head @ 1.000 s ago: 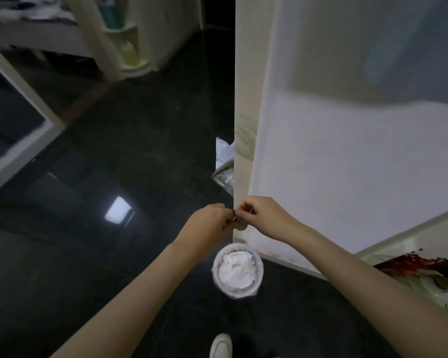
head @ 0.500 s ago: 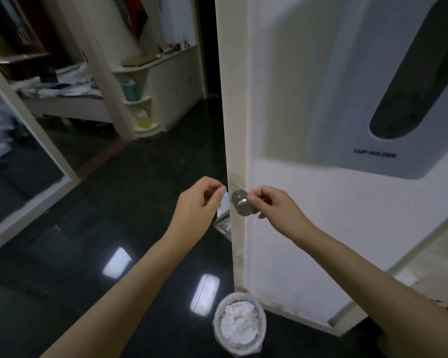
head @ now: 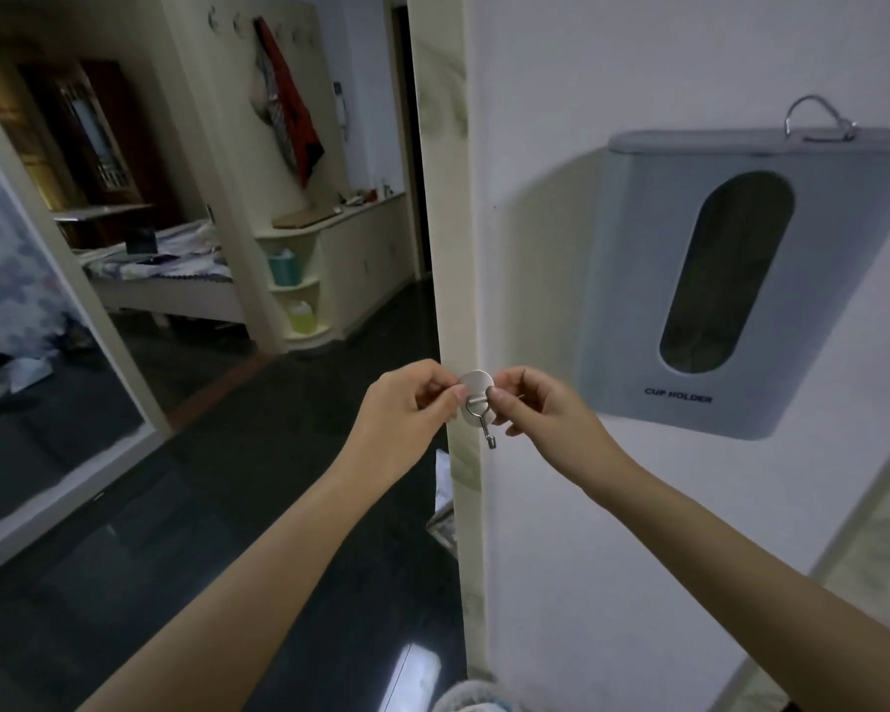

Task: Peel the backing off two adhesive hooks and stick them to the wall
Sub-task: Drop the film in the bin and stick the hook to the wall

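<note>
A: Hook pinched between both grips, left hand and right hand, disc upright, prong hanging down.
B: Wall lies just beyond; right is nearer it.

One legible text: "CUP HOLDER", dark capital letters, printed low on the front of a grey wall-mounted dispenser box, just under its tall oval window. No other lettering, numbers or brand marks readable anywhere in view.
</note>
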